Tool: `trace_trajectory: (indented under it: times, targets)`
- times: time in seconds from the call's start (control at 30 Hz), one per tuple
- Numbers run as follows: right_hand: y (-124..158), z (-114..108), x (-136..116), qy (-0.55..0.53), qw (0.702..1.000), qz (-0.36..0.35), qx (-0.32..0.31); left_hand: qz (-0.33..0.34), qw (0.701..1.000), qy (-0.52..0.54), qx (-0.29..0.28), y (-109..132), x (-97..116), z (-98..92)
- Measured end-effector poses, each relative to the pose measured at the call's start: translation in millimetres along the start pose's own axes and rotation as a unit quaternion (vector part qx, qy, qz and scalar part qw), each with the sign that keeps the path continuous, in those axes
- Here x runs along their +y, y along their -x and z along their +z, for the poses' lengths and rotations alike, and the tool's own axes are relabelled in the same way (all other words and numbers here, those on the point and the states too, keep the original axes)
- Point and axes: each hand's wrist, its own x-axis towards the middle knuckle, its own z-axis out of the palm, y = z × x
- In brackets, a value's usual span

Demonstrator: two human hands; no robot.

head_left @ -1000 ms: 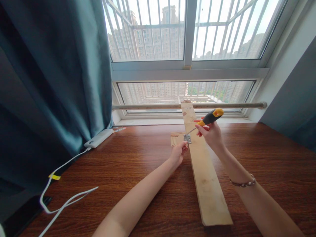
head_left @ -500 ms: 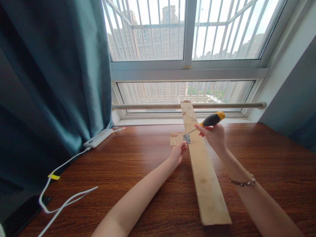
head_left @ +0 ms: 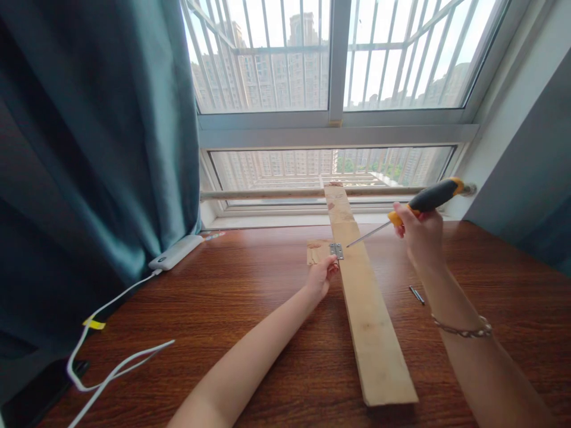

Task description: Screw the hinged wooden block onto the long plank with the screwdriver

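Observation:
My right hand (head_left: 423,232) is closed round a screwdriver (head_left: 435,196) with a black and yellow handle. Its shaft points down to the left, the tip over the long wooden plank (head_left: 372,321), right of the metal hinge (head_left: 336,251). The hinge lies across the joint between that plank and a small wood piece (head_left: 316,252) on its left. My left hand (head_left: 322,276) pinches the hinge's near edge with the thumb on top; the other fingers are curled below, partly hidden.
A thin metal rod-like piece (head_left: 416,295) lies on the brown table (head_left: 250,297) by my right forearm. At left are a white power strip (head_left: 176,252), a white cable (head_left: 120,368) and a blue curtain (head_left: 160,119). A barred window (head_left: 267,137) stands behind the table.
My right hand has drawn the screwdriver back to the right, its tip leaving the hinge. The metal rod-like piece has come into sight. My left hand has stayed at the hinge.

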Motion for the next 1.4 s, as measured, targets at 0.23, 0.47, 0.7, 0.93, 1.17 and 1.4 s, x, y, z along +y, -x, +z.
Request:
trace_trajectory:
  times: [0.23,0.47,0.7,0.93,1.17,1.4]
  targets:
    - [-6.7,-45.5,31.2,0.283,0.939,0.052,-0.190,0.000,1.000,0.016,-0.004,2.4,0.7,1.0]
    - [12.7,-66.3,111.8,0.516,0.786,0.013,-0.340,0.003,1.000,0.002,0.000,1.5,-0.6,-0.9]
    - [27.1,-63.5,129.5,0.565,0.729,0.011,-0.386,0.002,1.000,0.007,-0.001,5.4,2.0,1.8]
    - [29.1,-63.8,132.0,0.561,0.722,0.018,-0.404,0.007,1.000,0.012,0.007,4.0,1.4,2.6]
    - [29.4,-64.1,131.9,0.547,0.729,0.034,-0.410,0.004,1.000,0.018,-0.003,3.9,1.0,1.7]
    - [24.2,-67.2,136.8,0.546,0.721,0.036,-0.425,0.004,1.000,-0.004,-0.008,2.8,0.2,-0.7]
